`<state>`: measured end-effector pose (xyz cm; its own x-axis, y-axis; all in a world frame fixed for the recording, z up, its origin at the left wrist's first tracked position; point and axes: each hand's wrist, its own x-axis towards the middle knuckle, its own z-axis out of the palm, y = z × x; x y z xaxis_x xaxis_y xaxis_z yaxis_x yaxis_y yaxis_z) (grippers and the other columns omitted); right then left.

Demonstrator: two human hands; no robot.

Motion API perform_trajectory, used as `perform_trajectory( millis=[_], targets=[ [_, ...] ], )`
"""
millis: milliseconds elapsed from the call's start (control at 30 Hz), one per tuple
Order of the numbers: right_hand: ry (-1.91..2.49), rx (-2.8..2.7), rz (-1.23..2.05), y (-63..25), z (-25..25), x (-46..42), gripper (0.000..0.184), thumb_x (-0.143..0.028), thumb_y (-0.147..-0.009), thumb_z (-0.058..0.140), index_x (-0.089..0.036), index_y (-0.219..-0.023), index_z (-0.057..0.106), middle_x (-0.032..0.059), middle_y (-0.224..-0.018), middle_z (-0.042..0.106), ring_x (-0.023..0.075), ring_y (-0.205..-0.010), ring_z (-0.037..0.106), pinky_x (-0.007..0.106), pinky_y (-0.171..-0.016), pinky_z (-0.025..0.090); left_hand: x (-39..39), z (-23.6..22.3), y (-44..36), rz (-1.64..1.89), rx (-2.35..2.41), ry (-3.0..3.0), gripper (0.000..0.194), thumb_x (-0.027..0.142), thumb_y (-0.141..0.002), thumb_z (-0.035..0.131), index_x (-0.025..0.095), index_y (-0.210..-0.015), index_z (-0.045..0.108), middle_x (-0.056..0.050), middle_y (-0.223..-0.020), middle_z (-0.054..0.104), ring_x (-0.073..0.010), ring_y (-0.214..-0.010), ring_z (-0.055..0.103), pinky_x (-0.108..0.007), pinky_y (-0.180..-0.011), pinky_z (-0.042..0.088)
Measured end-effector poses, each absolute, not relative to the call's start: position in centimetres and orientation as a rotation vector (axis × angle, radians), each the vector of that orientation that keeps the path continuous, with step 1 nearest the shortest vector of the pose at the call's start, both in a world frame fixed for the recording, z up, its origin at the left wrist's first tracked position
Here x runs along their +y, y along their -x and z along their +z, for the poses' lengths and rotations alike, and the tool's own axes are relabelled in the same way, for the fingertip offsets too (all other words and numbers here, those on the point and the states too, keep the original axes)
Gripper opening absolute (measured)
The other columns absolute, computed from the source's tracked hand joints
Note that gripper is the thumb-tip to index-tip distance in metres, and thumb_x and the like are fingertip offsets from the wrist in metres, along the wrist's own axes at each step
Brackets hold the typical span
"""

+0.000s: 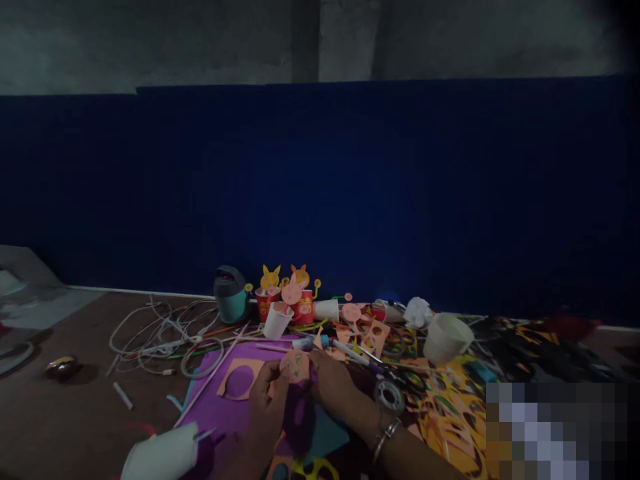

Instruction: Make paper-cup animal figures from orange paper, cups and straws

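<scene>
My left hand (267,403) and my right hand (333,387) meet low in the middle of the view, fingers pinched on a small round pink paper cut-out (295,365) with a drawn face. Both hold it above a purple paper sheet (225,413). A bracelet sits on my right wrist (385,433). An orange paper piece with a round hole (239,380) lies just left of my left hand. A roll of tape (389,395) lies right of my right hand.
Red paper cups with yellow and pink animal faces (285,300) stand behind, beside a teal container (230,297) and white cups (447,337). Tangled white cables (160,330) lie at left. Pens, paper scraps and a patterned cloth (450,407) cover the right. A dark blue wall (320,193) backs the table.
</scene>
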<state>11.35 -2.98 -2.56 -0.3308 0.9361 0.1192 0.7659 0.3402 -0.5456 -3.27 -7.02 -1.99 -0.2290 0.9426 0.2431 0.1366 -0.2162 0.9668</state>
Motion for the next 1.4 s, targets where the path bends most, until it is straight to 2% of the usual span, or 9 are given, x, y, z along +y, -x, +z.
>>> perform_trajectory(
  millis=[167,300,400,567,800,1100,1267,1400],
  targets=[
    [1.318,-1.767,0.867,-11.6,-3.1,-1.9,0.013,-0.013,-0.062,0.058,-0.019,-0.073,0.059,0.0011,-0.07,0.063,0.0166,-0.066,0.056,0.025,-0.061,0.04,-6.9,-1.8,3.0,1.477,1.303,-1.256,0.027,0.042,-0.075,0.059,0.016,-0.083,0.061,-0.001,-0.068,0.061,-0.0165,-0.065,0.056,-0.023,-0.058,0.044],
    [1.215,-1.587,0.96,-12.3,-2.8,-0.6,0.004,-0.019,-0.07,0.053,-0.018,-0.074,0.053,0.0004,-0.069,0.06,0.0149,-0.064,0.057,0.025,-0.06,0.044,-6.9,-1.6,2.7,1.431,1.273,-1.265,0.027,0.042,-0.073,0.061,0.016,-0.079,0.063,-0.001,-0.067,0.062,-0.0155,-0.063,0.056,-0.023,-0.057,0.044],
    [1.145,-1.49,0.99,-12.9,-2.6,-0.2,0.009,-0.027,-0.076,0.052,-0.018,-0.079,0.05,0.0005,-0.071,0.058,0.0147,-0.065,0.057,0.025,-0.059,0.046,-6.9,-2.0,2.5,1.353,1.259,-1.294,0.028,0.042,-0.075,0.059,0.016,-0.08,0.063,-0.001,-0.067,0.062,-0.0158,-0.062,0.056,-0.023,-0.058,0.044],
    [0.996,-1.355,1.121,-13.4,-2.4,-0.5,0.016,-0.028,-0.073,0.062,-0.017,-0.084,0.056,0.0002,-0.073,0.059,0.0137,-0.064,0.056,0.024,-0.059,0.045,-6.7,-3.1,2.5,1.315,1.229,-1.315,0.027,0.042,-0.077,0.057,0.016,-0.081,0.062,-0.002,-0.068,0.062,-0.0157,-0.063,0.056,-0.024,-0.059,0.044],
    [0.986,-1.331,1.163,-13.3,-1.3,-1.0,0.011,-0.025,-0.072,0.062,-0.017,-0.078,0.058,0.0004,-0.066,0.062,0.0146,-0.061,0.058,0.026,-0.059,0.046,-6.7,-2.9,2.5,1.31,1.208,-1.291,0.027,0.041,-0.077,0.058,0.015,-0.082,0.062,-0.002,-0.068,0.063,-0.0156,-0.064,0.057,-0.024,-0.061,0.045],
    [0.958,-1.292,1.322,-13.2,-0.5,-1.8,0.019,-0.028,-0.068,0.065,-0.018,-0.079,0.053,-0.0013,-0.061,0.063,0.0135,-0.055,0.06,0.022,-0.048,0.042,-6.6,-3.4,2.7,1.294,1.212,-1.334,0.025,0.04,-0.079,0.056,0.016,-0.08,0.06,-0.002,-0.068,0.062,-0.0154,-0.063,0.057,-0.024,-0.06,0.044],
    [1.036,-1.346,1.259,-13.5,-0.9,-1.3,0.021,-0.034,-0.072,0.059,-0.018,-0.084,0.052,0.0,-0.064,0.063,0.0142,-0.055,0.059,0.022,-0.046,0.043,-6.7,-3.0,2.6,1.3,1.251,-1.334,0.026,0.042,-0.077,0.057,0.016,-0.078,0.06,-0.001,-0.065,0.06,-0.0149,-0.061,0.054,-0.022,-0.057,0.042],
    [1.193,-1.539,1.002,-13.9,-1.9,-0.7,0.013,-0.027,-0.074,0.053,-0.018,-0.083,0.054,0.0013,-0.07,0.063,0.0153,-0.063,0.06,0.025,-0.056,0.047,-6.7,-2.9,2.5,1.343,1.275,-1.335,0.027,0.044,-0.073,0.06,0.017,-0.077,0.059,0.001,-0.064,0.058,-0.0135,-0.058,0.053,-0.022,-0.054,0.04]
  ],
)
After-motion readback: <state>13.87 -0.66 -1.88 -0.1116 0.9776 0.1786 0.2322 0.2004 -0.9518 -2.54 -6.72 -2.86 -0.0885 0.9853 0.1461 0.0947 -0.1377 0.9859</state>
